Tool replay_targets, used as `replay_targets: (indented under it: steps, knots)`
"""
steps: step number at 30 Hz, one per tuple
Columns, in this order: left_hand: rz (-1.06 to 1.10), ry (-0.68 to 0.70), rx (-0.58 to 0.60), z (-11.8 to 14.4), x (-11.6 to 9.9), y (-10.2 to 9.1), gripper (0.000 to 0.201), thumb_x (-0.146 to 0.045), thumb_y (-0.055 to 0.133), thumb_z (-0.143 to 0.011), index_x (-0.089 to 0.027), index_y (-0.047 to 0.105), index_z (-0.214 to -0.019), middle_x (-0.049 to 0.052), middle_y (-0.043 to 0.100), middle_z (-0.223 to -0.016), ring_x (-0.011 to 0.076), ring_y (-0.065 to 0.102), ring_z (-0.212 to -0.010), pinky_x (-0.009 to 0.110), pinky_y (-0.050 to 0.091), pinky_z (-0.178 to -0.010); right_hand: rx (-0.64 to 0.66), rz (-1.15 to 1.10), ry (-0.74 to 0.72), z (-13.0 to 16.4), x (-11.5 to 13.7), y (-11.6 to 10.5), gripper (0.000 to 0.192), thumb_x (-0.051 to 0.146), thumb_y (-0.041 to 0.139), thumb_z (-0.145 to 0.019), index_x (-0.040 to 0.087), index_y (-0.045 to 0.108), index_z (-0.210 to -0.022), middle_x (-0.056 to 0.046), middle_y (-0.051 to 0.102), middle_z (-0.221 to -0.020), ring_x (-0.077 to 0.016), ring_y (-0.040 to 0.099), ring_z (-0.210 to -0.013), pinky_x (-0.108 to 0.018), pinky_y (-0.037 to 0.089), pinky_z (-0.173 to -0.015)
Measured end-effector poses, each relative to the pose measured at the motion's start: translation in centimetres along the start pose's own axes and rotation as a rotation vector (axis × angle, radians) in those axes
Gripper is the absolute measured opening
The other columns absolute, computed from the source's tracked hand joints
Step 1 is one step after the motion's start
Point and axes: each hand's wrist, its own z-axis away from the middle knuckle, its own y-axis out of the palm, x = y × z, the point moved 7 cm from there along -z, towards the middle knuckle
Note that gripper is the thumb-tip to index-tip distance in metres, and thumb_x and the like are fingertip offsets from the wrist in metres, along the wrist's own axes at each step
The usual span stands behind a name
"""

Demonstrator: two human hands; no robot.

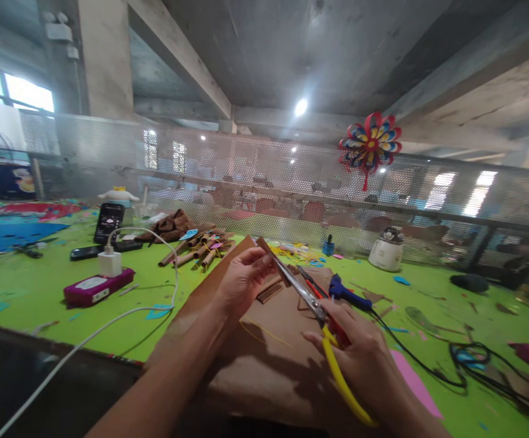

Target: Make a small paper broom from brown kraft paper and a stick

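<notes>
My left hand (245,277) is closed, its fingertips pinching a narrow brown strip (263,244) that looks like paper or cardboard. In my right hand (358,344) is a pair of scissors (301,291) with a yellow handle. The scissors' metal blades point up and left, reaching the strip beside my left fingertips; I cannot tell whether they touch it. Below both hands lies a large brown paper sheet (255,377). On it rest short brown pieces (270,292) and a thin yellow string (264,330). A blue glue gun (349,293) lies just beyond my right hand.
Brown paper rolls (200,246) are piled at the back left of the green table (155,334). A purple power strip (98,289) with a white charger (109,263) and cable stands left. Phones lie behind it. A white jar (386,250) and black cable (428,372) are right.
</notes>
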Motion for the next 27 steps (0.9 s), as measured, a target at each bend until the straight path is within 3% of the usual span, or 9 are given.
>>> replay_targets:
  steps: [9, 27]
  knots:
    - [0.012, -0.002, 0.027, 0.05, 0.22, 0.0, 0.013, -0.014, 0.079, -0.061, -0.013, 0.069, -0.07, 0.002, 0.067, -0.073, 0.0093, 0.06, -0.068, 0.02, 0.046, -0.063, -0.015, -0.046, -0.002, -0.43, 0.37, 0.31, 0.045, 0.05, 0.052, -0.085, 0.019, 0.055, -0.118, -0.004, 0.059, -0.074, -0.0147, 0.053, -0.057, -0.025, 0.042, -0.052]
    - [-0.027, -0.029, 0.073, 0.37, 0.21, 0.39, 0.015, -0.015, 0.079, -0.061, -0.013, 0.067, -0.07, 0.003, 0.068, -0.074, 0.0137, 0.063, -0.071, 0.027, 0.049, -0.071, 0.04, 0.008, 0.077, -0.07, 0.02, 0.54, 0.047, 0.048, 0.057, -0.081, 0.021, 0.052, -0.119, -0.006, 0.06, -0.085, -0.0182, 0.056, -0.069, -0.028, 0.045, -0.058]
